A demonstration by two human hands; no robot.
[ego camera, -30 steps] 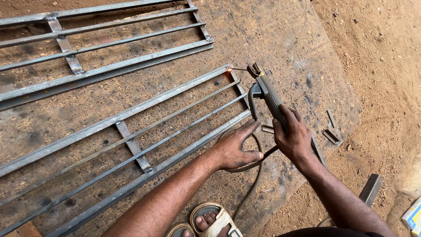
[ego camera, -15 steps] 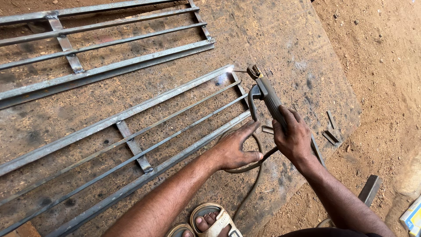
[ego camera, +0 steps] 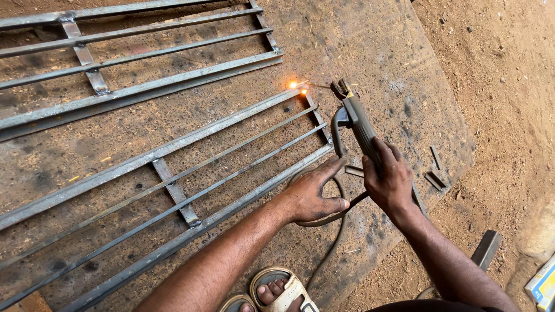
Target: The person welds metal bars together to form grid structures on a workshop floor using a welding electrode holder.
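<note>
Here, the right hand [ego camera: 390, 179] gripped the electrode holder [ego camera: 355, 118], its rod sparking at the near grille's [ego camera: 173, 185] upper-centre corner; the left hand [ego camera: 312, 193] pressed open-palmed on the grille's lower bar, steadying it.

A rusty steel sheet [ego camera: 381, 52] lies flat on the sandy ground [ego camera: 509, 86]. Two welded bar grilles rest on it: the nearer grille [ego camera: 173, 190] runs slantwise, the farther grille [ego camera: 115, 69] lies above it. Short metal offcuts [ego camera: 435, 173] and a dark cable [ego camera: 329, 254] also lie on the sheet.
</note>
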